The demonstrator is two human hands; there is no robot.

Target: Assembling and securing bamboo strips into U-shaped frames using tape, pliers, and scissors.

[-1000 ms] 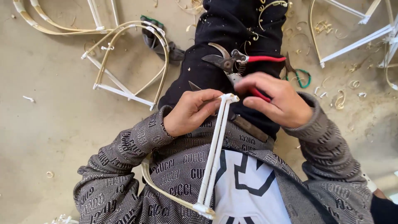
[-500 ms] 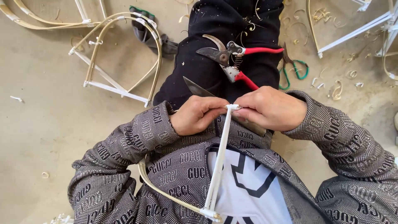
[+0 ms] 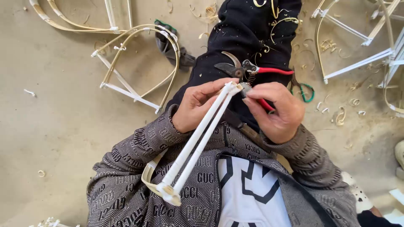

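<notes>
The left hand [image 3: 198,105] and right hand [image 3: 277,110] pinch the top joint of a pale cane frame of two white-wrapped straight rods [image 3: 198,143], which slants down to the chest. Red-handled pruning shears [image 3: 248,71] lie on the black-trousered lap just beyond the fingers. A finished bowed cane frame [image 3: 139,67] rests on the sandy floor [image 3: 54,138] left of the leg

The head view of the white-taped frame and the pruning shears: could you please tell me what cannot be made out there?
- Joint at the tip of the white-taped frame: covered by fingertips of the left hand and right hand.
- Lower handle of the pruning shears: hidden behind the right hand.
- Frames at right: cut off by the picture edge.
</notes>
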